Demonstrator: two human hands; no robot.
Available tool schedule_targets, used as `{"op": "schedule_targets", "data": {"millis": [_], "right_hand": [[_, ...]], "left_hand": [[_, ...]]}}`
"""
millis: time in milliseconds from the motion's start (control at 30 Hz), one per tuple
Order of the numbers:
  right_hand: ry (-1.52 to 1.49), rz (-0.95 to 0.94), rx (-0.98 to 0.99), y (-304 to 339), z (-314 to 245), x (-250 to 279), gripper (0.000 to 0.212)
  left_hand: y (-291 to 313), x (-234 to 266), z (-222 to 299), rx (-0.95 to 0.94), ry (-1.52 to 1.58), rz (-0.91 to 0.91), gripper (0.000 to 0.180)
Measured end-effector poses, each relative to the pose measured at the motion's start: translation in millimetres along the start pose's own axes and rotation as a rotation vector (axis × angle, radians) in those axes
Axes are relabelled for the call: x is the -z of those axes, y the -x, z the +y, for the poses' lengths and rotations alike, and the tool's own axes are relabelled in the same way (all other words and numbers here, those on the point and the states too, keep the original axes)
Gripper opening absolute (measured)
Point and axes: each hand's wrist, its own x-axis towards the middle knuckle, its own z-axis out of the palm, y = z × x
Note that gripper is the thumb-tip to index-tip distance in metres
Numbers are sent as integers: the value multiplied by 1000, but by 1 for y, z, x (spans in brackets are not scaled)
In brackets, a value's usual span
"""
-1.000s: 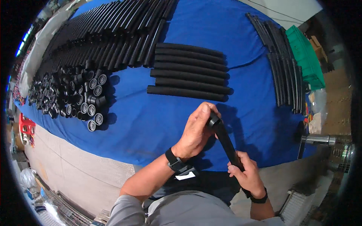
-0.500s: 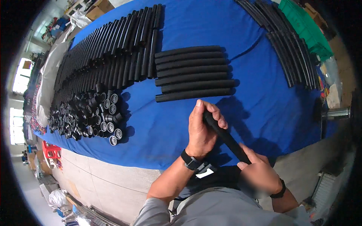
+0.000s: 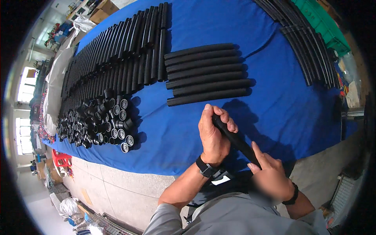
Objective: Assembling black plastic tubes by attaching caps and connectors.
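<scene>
A black tube (image 3: 234, 138) slants across in front of me, over the near edge of the blue-covered table. My left hand (image 3: 214, 135) is wrapped round its upper end, thumb pointing up. At the lower end, my right hand (image 3: 272, 180) holds the tube between thumb and fingers, the index finger stretched along it; part of this hand is blurred. Just beyond my left hand lies a row of several similar black tubes (image 3: 207, 73), side by side. To the left is a heap of short black round-ended fittings (image 3: 113, 121).
Long rows of black tubes (image 3: 117, 51) cover the far left of the blue cloth (image 3: 203, 23). More black tubes (image 3: 309, 55) lie at the right, beside a green crate (image 3: 325, 27). A red plastic stool (image 3: 61, 159) stands on the floor at left.
The table and its things have shifted slightly right in the picture. My right index finger is now straighter and lifted more from the tube; both hands still hold it.
</scene>
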Motion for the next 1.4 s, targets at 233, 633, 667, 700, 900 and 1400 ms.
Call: {"op": "schedule_targets", "data": {"millis": [233, 633, 667, 700, 900, 1400], "right_hand": [[-84, 113, 103, -2, 11, 1, 56], [-307, -55, -66, 16, 6, 3, 50], [-307, -56, -66, 15, 4, 4, 50], [-291, -72, -68, 15, 2, 7, 51], [-230, -60, -24, 12, 1, 6, 53], [-89, 148, -92, 19, 21, 47, 36]], "left_hand": [[-1, -8, 2, 64, 13, 4, 40], [-2, -2, 4, 31, 26, -6, 50], [-3, 0, 4, 45, 26, -11, 49], [-3, 1, 4, 58, 26, -17, 49], [-1, -5, 7, 37, 33, 54, 51], [-10, -13, 26, 1, -770, -536, 48]]}}
